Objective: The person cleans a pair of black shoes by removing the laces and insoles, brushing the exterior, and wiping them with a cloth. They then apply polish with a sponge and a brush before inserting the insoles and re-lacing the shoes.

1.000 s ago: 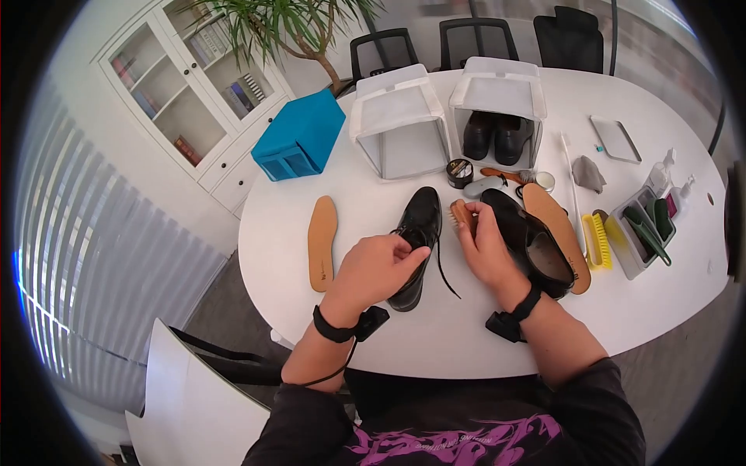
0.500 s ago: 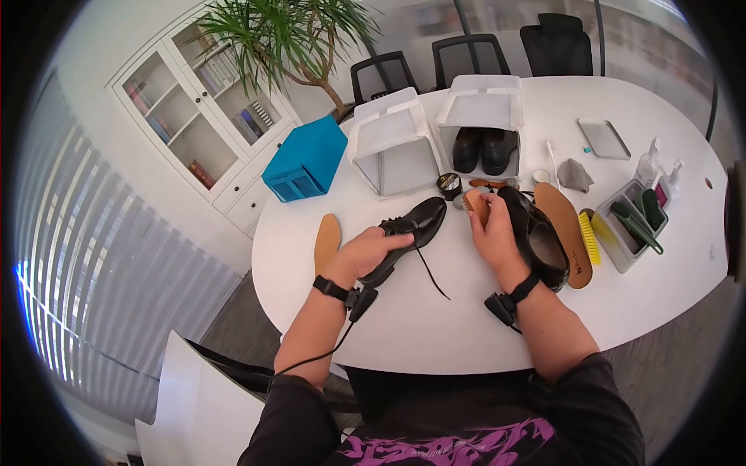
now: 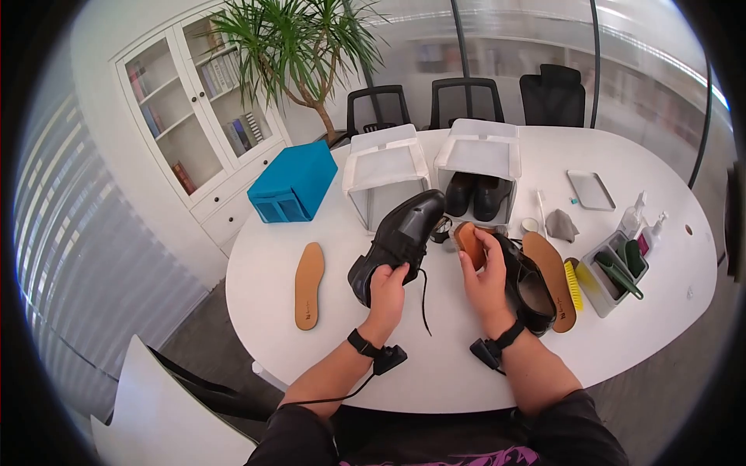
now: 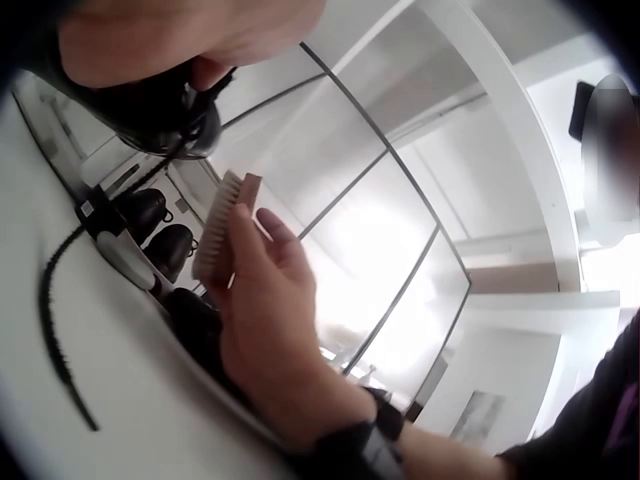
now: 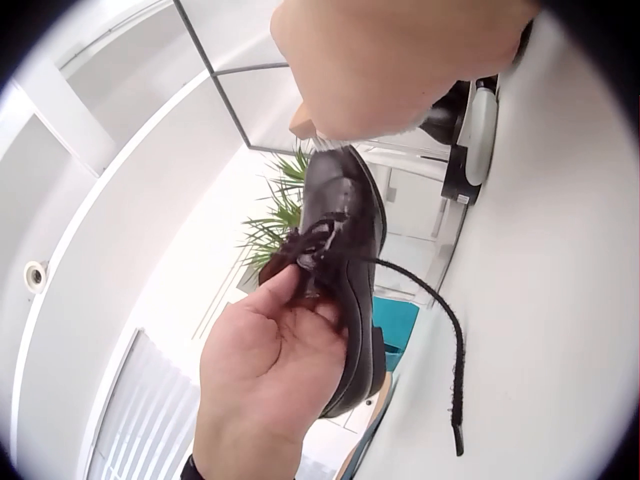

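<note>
The left hand (image 3: 386, 295) is gripping the black shoe (image 3: 406, 231) above the bench (image 3: 443, 369); the right hand (image 3: 488, 283) is holding the brush (image 3: 471, 244) to its right. The loose lace (image 5: 459, 390) is dangling, so bristles could be snagging it; a slackening left grip would be risking a drop.

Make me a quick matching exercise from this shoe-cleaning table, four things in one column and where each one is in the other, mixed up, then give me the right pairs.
Things
1. Shoe with dangling lace
2. Blue box
3. Wooden brush
4. Yellow brush

Places
A. In the right hand
B. Beside the grey caddy
C. In the left hand
D. Nearest the white cabinet

Right pairs: 1-C, 2-D, 3-A, 4-B
</note>
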{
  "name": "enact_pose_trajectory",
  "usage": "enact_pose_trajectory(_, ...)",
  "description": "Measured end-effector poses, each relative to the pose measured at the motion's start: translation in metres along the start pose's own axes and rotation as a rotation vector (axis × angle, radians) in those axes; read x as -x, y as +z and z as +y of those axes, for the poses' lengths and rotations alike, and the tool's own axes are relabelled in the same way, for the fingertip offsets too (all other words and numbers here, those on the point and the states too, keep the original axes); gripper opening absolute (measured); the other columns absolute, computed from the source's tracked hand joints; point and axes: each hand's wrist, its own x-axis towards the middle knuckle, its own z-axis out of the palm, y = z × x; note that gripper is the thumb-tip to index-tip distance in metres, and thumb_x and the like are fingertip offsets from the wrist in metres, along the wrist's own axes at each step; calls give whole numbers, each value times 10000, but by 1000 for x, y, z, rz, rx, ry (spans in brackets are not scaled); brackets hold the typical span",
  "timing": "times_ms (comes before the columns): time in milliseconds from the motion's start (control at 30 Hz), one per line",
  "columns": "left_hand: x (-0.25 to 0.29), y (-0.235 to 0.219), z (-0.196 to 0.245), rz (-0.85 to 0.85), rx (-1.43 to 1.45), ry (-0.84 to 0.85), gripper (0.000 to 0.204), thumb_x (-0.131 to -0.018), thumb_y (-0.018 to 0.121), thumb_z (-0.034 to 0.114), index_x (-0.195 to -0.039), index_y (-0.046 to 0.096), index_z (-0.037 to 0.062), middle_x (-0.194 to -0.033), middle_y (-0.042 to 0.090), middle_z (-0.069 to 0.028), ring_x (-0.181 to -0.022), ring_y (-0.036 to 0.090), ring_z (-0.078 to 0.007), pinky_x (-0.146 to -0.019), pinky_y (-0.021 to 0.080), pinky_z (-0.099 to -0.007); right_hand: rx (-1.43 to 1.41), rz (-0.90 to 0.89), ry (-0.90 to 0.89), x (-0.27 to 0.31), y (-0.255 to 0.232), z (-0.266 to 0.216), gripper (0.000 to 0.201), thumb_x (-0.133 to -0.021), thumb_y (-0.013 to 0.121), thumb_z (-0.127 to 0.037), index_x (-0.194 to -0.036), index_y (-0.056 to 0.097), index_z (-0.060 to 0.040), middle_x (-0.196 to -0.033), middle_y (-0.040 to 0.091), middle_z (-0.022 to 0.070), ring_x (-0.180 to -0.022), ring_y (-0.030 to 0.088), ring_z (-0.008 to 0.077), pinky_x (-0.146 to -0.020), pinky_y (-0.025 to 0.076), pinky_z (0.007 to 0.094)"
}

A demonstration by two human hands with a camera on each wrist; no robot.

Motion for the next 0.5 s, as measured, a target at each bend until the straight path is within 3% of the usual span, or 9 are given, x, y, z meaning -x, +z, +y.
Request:
enact_pose_trajectory(67,6,-2,-2,-86,-52,137,184,-1127,709,138,-1050,772,-16,-970,710,44,-914,595,-68,-837,479,-281,-86,30,35,4,4,0,540,-1021,846,-5,-1510,616,1,-1493,675,183,-1348,695,328,-1156,559,406)
enact_pose_trajectory(200,13,-19,-22,-227,-195,92,210,-1133,699,136,-1020,755,-32,-940,688,53,-887,576,-67,-803,479,-295,-54,44,-5,0,3,-8,550,-996,864,5,-1494,631,2,-1452,672,189,-1314,692,343,-1136,561,407)
enact_pose_trajectory(267,26,-15,-17,-332,-266,39,217,-1143,687,137,-1016,742,-31,-913,668,51,-865,561,-69,-778,476,-299,188,54,-164,-4,0,-20,543,-970,874,17,-1466,654,6,-1400,674,189,-1273,691,353,-1110,563,403)
enact_pose_trajectory(333,28,-17,-18,-381,-340,9,220,-1141,691,149,-1025,748,-29,-903,670,47,-863,565,-72,-779,478,-300,109,-39,-150,1,2,-23,500,-959,881,15,-1423,695,5,-1384,685,178,-1257,700,357,-1069,581,400)
enact_pose_trajectory(433,25,-24,-21,-414,-384,-43,226,-1126,699,166,-1035,764,-30,-884,674,38,-869,579,-77,-783,482,-304,-67,-353,-24,14,7,-46,462,-954,912,-23,-1382,738,-9,-1427,694,146,-1243,730,306,-960,622,352)
enact_pose_trajectory(500,24,-24,-22,-396,-354,-83,229,-1113,705,171,-1035,774,-33,-876,676,33,-876,588,-79,-785,485,-308,-81,-400,-77,15,7,-51,468,-956,909,-23,-1392,738,-16,-1423,694,144,-1228,732,300,-953,624,348)
